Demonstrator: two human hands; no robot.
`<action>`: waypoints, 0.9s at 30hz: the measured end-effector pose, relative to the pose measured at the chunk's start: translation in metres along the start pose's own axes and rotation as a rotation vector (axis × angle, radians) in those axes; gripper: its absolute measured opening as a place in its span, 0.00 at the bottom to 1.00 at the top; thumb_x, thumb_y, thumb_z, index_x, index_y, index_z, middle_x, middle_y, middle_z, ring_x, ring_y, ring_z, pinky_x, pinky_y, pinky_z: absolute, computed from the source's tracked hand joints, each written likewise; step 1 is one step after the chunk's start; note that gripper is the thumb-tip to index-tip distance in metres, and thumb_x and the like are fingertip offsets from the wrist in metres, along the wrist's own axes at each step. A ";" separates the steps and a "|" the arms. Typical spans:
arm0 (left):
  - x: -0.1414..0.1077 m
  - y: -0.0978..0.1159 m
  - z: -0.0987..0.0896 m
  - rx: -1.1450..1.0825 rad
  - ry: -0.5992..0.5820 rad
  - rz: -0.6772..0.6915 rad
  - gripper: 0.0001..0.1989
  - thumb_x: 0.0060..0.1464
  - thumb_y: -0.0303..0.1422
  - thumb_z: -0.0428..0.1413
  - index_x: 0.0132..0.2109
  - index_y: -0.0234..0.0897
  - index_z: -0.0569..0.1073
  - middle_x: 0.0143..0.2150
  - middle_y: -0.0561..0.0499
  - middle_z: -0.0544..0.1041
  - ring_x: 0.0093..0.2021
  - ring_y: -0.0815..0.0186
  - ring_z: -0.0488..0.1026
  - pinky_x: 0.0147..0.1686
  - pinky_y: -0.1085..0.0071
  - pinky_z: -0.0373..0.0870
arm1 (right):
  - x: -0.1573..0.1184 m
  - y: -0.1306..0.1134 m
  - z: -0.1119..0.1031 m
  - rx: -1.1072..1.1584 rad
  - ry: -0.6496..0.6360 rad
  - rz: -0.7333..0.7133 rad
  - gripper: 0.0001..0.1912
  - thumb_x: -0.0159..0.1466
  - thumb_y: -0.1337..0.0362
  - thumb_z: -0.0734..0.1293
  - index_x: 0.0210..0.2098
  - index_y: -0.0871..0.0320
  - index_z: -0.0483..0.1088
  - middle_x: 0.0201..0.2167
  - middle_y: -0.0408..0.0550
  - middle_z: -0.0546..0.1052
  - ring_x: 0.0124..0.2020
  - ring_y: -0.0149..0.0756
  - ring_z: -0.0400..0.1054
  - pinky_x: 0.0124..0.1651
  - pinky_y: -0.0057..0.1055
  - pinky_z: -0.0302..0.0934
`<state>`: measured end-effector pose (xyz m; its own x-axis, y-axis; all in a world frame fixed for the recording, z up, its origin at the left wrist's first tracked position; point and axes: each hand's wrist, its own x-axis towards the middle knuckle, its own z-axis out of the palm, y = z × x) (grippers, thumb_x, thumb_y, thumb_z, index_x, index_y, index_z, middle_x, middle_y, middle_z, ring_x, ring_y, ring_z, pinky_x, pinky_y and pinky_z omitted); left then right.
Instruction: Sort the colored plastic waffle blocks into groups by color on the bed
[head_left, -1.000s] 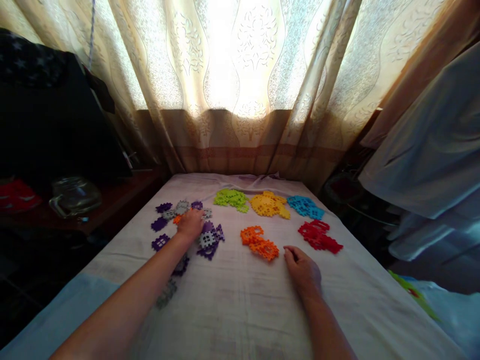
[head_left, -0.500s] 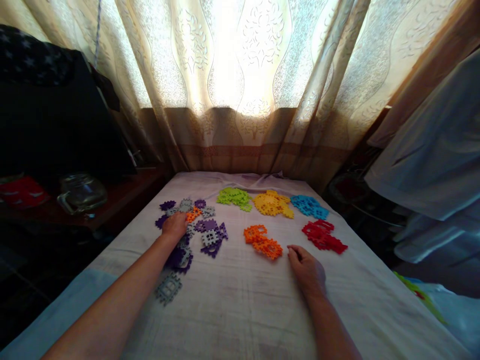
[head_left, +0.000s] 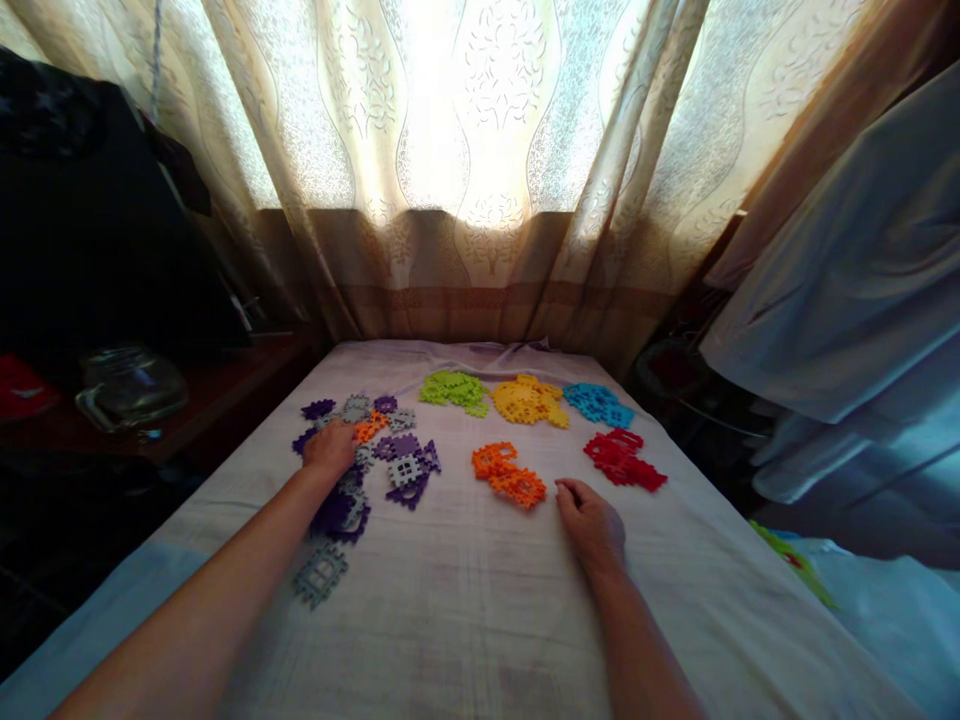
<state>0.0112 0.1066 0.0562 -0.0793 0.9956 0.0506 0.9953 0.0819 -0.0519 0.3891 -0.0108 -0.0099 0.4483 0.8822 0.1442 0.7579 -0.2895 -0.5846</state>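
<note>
Left hand [head_left: 330, 448] among purple pieces [head_left: 331, 514] and grey pieces [head_left: 356, 407], its opening and hold unclear, right hand [head_left: 592, 525] loosely curled near orange pieces [head_left: 507, 480], hold unclear, pale sheet [head_left: 457, 620] beneath

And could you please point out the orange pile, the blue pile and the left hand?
Orange pile [head_left: 508, 475]: head view, near its middle.
Blue pile [head_left: 598, 404]: head view, near its middle.
Left hand [head_left: 331, 446]: head view, on its back.

- Two hands [head_left: 330, 447] [head_left: 592, 525] are showing.
- Five single-colour piles [head_left: 527, 400] are lying out.
- One mixed purple-gray scatter [head_left: 405, 470] is lying out.
- One jug [head_left: 139, 388] is standing.
</note>
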 end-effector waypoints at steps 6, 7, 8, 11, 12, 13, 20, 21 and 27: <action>-0.021 0.054 -0.017 -0.111 0.092 0.221 0.12 0.60 0.34 0.48 0.44 0.41 0.75 0.52 0.46 0.72 0.52 0.59 0.70 0.53 0.65 0.66 | 0.000 0.000 0.001 0.000 -0.001 -0.004 0.19 0.65 0.58 0.57 0.44 0.52 0.77 0.40 0.46 0.81 0.40 0.38 0.73 0.40 0.29 0.62; -0.026 0.070 -0.020 -0.137 0.093 0.288 0.12 0.61 0.35 0.48 0.45 0.41 0.75 0.52 0.47 0.72 0.52 0.60 0.70 0.52 0.66 0.66 | 0.000 -0.001 0.000 -0.001 -0.008 0.003 0.19 0.65 0.58 0.57 0.44 0.53 0.77 0.40 0.47 0.81 0.40 0.38 0.73 0.40 0.29 0.62; -0.030 0.088 -0.022 -0.164 0.090 0.356 0.12 0.61 0.34 0.49 0.45 0.41 0.75 0.52 0.48 0.73 0.52 0.62 0.70 0.52 0.68 0.66 | 0.000 -0.002 0.000 -0.002 -0.015 0.008 0.19 0.65 0.58 0.57 0.44 0.53 0.77 0.40 0.47 0.81 0.40 0.38 0.73 0.40 0.29 0.62; -0.044 0.139 -0.023 -0.237 0.073 0.523 0.10 0.60 0.33 0.51 0.45 0.41 0.76 0.52 0.48 0.73 0.50 0.63 0.71 0.52 0.68 0.66 | 0.000 -0.004 -0.003 0.000 -0.024 0.008 0.18 0.65 0.59 0.57 0.44 0.53 0.77 0.40 0.48 0.81 0.40 0.38 0.73 0.40 0.29 0.62; -0.048 0.154 -0.022 -0.257 0.068 0.562 0.10 0.60 0.32 0.51 0.44 0.41 0.76 0.51 0.48 0.73 0.51 0.63 0.71 0.52 0.68 0.67 | 0.000 -0.004 -0.003 0.003 -0.021 0.007 0.18 0.65 0.59 0.57 0.44 0.54 0.77 0.41 0.48 0.81 0.41 0.38 0.73 0.41 0.29 0.62; -0.051 0.168 -0.021 -0.274 0.062 0.594 0.10 0.61 0.32 0.51 0.44 0.40 0.76 0.52 0.47 0.73 0.51 0.63 0.71 0.52 0.67 0.67 | 0.000 -0.004 -0.003 0.007 -0.018 0.007 0.18 0.65 0.59 0.57 0.44 0.54 0.77 0.41 0.48 0.80 0.41 0.38 0.73 0.41 0.29 0.62; -0.054 0.205 -0.011 -0.355 0.014 0.682 0.14 0.61 0.38 0.54 0.50 0.36 0.72 0.52 0.45 0.74 0.50 0.61 0.72 0.50 0.56 0.71 | 0.000 -0.004 -0.004 0.024 -0.035 0.012 0.19 0.65 0.60 0.57 0.45 0.54 0.77 0.41 0.48 0.81 0.41 0.38 0.74 0.43 0.29 0.63; -0.050 0.200 -0.010 -0.359 0.011 0.670 0.13 0.62 0.38 0.53 0.50 0.37 0.73 0.51 0.46 0.74 0.50 0.61 0.72 0.51 0.58 0.70 | 0.000 -0.004 -0.004 0.027 -0.034 0.009 0.19 0.65 0.60 0.57 0.45 0.54 0.77 0.41 0.48 0.81 0.41 0.38 0.74 0.42 0.29 0.63; -0.015 0.121 -0.004 -0.280 0.028 0.421 0.13 0.61 0.35 0.50 0.49 0.39 0.76 0.51 0.47 0.77 0.52 0.62 0.73 0.52 0.68 0.68 | 0.000 -0.003 -0.003 0.009 -0.027 0.007 0.18 0.65 0.60 0.57 0.44 0.54 0.77 0.41 0.47 0.80 0.41 0.37 0.73 0.41 0.29 0.62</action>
<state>0.1332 0.1011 0.0527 0.3301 0.9376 0.1097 0.9176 -0.3460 0.1959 0.3880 -0.0109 -0.0055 0.4404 0.8899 0.1187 0.7504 -0.2923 -0.5928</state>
